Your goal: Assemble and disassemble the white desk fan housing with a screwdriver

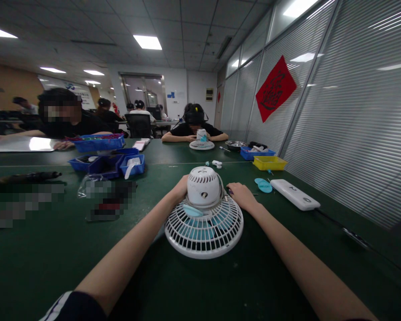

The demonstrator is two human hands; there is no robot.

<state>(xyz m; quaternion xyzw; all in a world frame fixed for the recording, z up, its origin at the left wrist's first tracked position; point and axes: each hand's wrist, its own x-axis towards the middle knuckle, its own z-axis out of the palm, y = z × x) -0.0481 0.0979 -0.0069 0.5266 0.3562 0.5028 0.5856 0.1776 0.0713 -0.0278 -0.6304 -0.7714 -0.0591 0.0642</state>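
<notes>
Now the white plastic fan with a round cage (205, 213) sits at twelve o'clock, left hand (181, 189) at its ten, fingertips hidden, right hand (242, 195) at two, fingers half-curled, either's grip impossible to tell.

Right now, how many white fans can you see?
2. The near fan is between the left hand and the right hand. The far fan is in front of the person in black. More could be hidden farther back.
</notes>
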